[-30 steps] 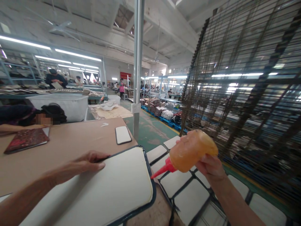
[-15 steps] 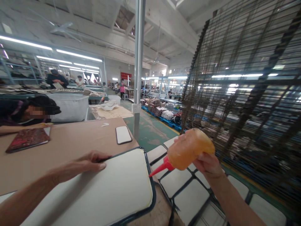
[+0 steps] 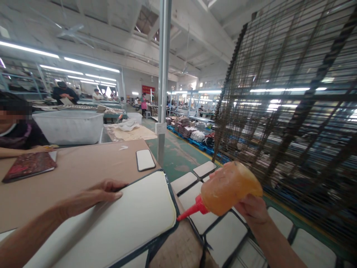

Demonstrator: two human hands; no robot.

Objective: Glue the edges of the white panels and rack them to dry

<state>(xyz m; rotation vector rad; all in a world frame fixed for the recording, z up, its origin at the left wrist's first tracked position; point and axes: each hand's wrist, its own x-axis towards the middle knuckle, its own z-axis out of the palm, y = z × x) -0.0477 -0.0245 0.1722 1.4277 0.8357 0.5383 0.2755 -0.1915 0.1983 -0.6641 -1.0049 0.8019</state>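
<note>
My left hand [image 3: 103, 194] grips the far edge of a white panel [image 3: 122, 227] with a dark blue border, thumb on top and fingers beneath. My right hand [image 3: 252, 209] is wrapped round an amber squeeze bottle [image 3: 230, 189], tilted with its red nozzle [image 3: 195, 209] pointing down to the left. The nozzle tip sits at the panel's dark border by the right corner. A thin pale yellowish line, like glue, runs along the inside of that border. Another white panel edge [image 3: 136, 260] shows below it.
A small white panel [image 3: 145, 160] lies on the brown tabletop [image 3: 92, 163]. Several similar panels [image 3: 226, 232] are spread to the right. A tall wire rack [image 3: 279, 100] stands behind them. A person [image 3: 21, 130] leans at the left over a patterned sheet [image 3: 30, 165]. A pole [image 3: 161, 93] rises beyond the table.
The bottle and its nozzle tip have moved nearer along the panel's right edge to the corner. The panel has turned slightly. The person at the left has raised their head and shifted left.
</note>
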